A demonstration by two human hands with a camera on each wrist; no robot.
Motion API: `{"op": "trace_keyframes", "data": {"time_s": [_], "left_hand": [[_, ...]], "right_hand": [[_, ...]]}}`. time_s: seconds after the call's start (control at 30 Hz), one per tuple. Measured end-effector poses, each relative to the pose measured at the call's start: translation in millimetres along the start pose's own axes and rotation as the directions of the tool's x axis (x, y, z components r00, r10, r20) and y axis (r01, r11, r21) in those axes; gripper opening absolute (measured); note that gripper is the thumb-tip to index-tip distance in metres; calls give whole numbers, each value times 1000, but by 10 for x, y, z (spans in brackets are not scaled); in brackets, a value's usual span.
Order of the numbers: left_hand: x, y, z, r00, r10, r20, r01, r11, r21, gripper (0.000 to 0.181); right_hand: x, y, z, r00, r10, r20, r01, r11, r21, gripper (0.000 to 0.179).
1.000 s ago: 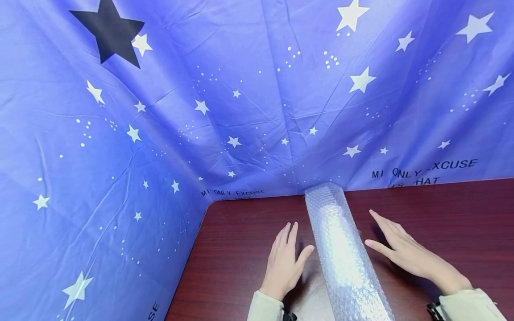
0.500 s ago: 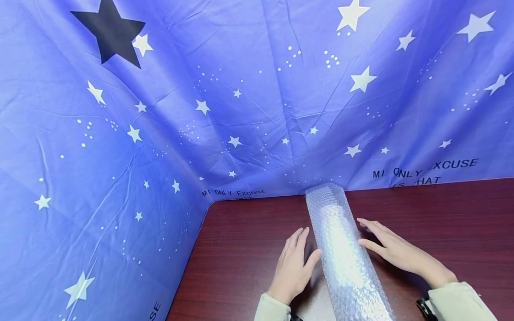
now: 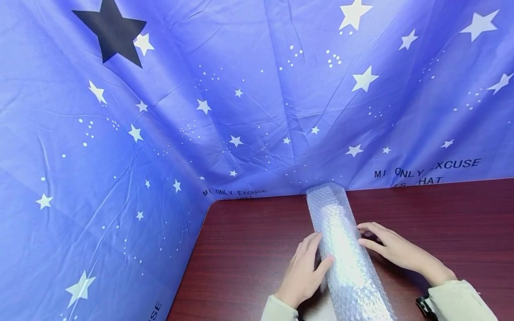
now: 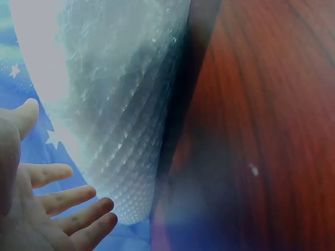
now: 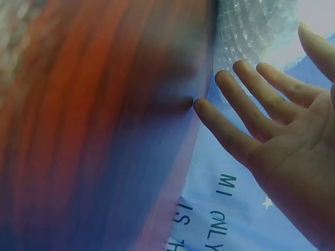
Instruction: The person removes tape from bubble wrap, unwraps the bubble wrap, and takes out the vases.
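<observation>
A long roll of clear bubble wrap lies on the dark red wooden table, its far end against the backdrop. My left hand is at its left side, thumb and fingertips near or touching the wrap; contact is hard to tell. On the other side my right hand has its fingertips at the roll's right edge. In the left wrist view the fingers of the left hand are extended beside the bubble wrap. The right wrist view has the right hand with fingers spread near the bubble wrap.
The reddish-brown table runs under both hands. A blue star-printed cloth hangs behind it and along the left side. Something pale lies on the table left of the roll, partly hidden by the left hand.
Both hands have moved inward, the left hand rightward and the right hand leftward, closing in on the roll's sides. The bubble wrap roll has hardly moved.
</observation>
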State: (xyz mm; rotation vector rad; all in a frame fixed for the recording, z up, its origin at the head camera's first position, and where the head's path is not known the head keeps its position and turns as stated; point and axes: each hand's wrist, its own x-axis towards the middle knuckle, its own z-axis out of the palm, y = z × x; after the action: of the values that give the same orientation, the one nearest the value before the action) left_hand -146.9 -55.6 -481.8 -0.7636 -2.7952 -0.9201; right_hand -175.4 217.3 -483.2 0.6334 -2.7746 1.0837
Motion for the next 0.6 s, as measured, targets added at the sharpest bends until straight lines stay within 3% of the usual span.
{"op": "trace_keyframes", "data": {"time_s": [0.33,0.6], "left_hand": [[-4,-4,43,1000,15,-5,-15,1000,12,61],[-5,-7,50,1000,15,-2,-15,1000,-12,62]], "right_hand": [[24,19,1,1000,-13,-3,13,1000,6,11],[32,30,-6,1000,-13,-2,14,999,52,8]]}}
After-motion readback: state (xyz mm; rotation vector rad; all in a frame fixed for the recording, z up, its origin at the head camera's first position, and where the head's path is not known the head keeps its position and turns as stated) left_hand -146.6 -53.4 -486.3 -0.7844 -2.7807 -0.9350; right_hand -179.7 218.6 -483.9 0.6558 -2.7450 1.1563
